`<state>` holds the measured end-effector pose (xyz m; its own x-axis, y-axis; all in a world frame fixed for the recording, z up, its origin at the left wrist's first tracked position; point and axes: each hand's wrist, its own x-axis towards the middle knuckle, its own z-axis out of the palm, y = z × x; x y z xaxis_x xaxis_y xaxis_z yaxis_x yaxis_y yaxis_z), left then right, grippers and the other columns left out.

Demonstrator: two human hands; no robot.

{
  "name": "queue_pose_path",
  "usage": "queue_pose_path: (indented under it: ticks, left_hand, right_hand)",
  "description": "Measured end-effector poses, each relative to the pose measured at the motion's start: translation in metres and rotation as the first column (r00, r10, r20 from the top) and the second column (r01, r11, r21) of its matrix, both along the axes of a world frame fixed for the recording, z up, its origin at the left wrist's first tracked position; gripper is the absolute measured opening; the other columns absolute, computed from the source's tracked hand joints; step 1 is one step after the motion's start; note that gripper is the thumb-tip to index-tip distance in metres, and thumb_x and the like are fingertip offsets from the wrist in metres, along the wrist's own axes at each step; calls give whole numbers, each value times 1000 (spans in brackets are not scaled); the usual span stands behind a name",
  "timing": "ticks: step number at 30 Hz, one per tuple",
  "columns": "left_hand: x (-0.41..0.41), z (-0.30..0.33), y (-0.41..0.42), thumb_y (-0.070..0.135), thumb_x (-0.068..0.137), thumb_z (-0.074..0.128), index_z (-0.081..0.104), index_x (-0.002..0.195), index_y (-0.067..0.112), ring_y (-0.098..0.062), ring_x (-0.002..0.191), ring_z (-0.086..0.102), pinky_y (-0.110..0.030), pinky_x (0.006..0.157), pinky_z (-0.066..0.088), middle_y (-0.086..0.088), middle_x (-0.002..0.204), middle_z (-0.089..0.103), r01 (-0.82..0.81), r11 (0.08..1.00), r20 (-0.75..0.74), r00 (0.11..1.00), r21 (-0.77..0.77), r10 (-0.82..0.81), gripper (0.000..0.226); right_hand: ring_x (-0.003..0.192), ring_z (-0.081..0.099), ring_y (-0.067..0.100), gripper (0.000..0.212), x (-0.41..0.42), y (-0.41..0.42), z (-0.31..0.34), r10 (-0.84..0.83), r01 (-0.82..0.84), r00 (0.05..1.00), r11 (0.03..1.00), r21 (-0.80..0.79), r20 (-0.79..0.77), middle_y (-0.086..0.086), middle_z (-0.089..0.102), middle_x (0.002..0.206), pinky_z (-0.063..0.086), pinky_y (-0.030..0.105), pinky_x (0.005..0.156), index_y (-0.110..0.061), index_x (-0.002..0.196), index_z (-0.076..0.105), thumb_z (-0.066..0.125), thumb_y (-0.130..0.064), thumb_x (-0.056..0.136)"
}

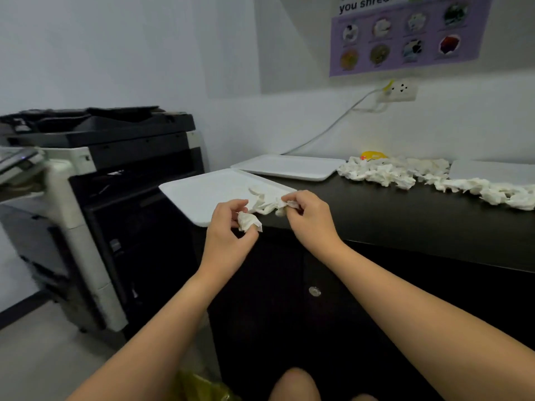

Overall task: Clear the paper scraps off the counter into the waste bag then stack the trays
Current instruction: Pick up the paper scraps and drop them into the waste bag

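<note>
On the purple poster (405, 36) taped to the wall above your counter, you can read only "you shred" in bold dark letters. The line above it is cut off. The small captions under its round pictures are too blurred for you to read.

The third tray (492, 172), at the far right end of the counter (405, 215), is cut off by the right edge and partly covered by the paper scraps (419, 173). A yellow object (373, 154) behind the scraps is mostly hidden and cannot be identified. Only a corner of the yellow waste bag (199, 386) is seen at the bottom edge. The poster (405, 36) is cropped at the top, and its small pictures are blurred. The copier (95, 180) is cut off at the left edge.
</note>
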<state>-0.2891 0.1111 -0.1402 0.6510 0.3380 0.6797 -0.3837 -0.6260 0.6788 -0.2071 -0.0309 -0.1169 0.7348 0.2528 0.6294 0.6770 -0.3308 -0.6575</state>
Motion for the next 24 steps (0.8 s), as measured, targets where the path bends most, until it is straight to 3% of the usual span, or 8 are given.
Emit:
queue_pose_path:
  ticks: [4, 7, 13, 17, 20, 24]
  left_hand:
    - [-40, -28, 36, 6, 77, 69, 53, 113, 26, -4, 91, 56, -10, 80, 44, 8, 108, 55, -80, 996, -19, 997, -27, 79, 44]
    - [-68, -58, 65, 4, 77, 69, 53, 112, 25, -4, 93, 55, -11, 81, 44, 9, 106, 55, -142, 990, -35, 989, 0, 142, 43]
    - [-113, -136, 124, 5, 80, 67, 53, 114, 23, -4, 96, 54, -12, 81, 44, 4, 109, 54, -305, 948, -213, 936, -89, 281, 41]
    - [-137, -202, 159, 7, 82, 65, 50, 117, 24, -1, 95, 51, -9, 74, 42, 2, 114, 51, -398, 903, -436, 850, -163, 296, 41]
    - [-152, -251, 179, 10, 84, 64, 49, 122, 19, -10, 101, 50, -11, 77, 39, 1, 116, 49, -457, 867, -578, 769, -197, 273, 42]
    - [-165, -301, 201, 10, 81, 67, 50, 120, 21, -15, 101, 54, -25, 84, 47, 1, 116, 51, -523, 833, -688, 672, -180, 274, 44]
  right_hand:
    - [88, 54, 9, 20, -35, 46, -16, 152, -152, 988, 988, -25, 4, 3, 65, 97, 40, 14, 76, -4, 97, 68, 54, 2, 84]
    - [78, 52, 2, 17, -56, 77, -41, 253, -253, 967, 965, -65, -10, 2, 63, 90, 39, 8, 72, -5, 93, 69, 55, 0, 83]
    - [84, 54, 3, 18, -79, 129, -107, 357, -398, 906, 901, -172, -229, -2, 60, 95, 41, 6, 69, -10, 96, 68, 53, -4, 87]
    - [89, 53, 10, 16, -83, 164, -165, 317, -470, 837, 833, -291, -446, 2, 59, 101, 38, 12, 69, -9, 99, 67, 58, -7, 86]
    - [95, 57, 17, 16, -83, 187, -204, 252, -512, 770, 792, -332, -586, 8, 62, 103, 44, 23, 74, -6, 100, 66, 58, -5, 86]
    - [88, 58, 17, 17, -83, 215, -248, 144, -535, 707, 748, -392, -692, 11, 65, 101, 43, 24, 71, -5, 98, 66, 55, -2, 85]
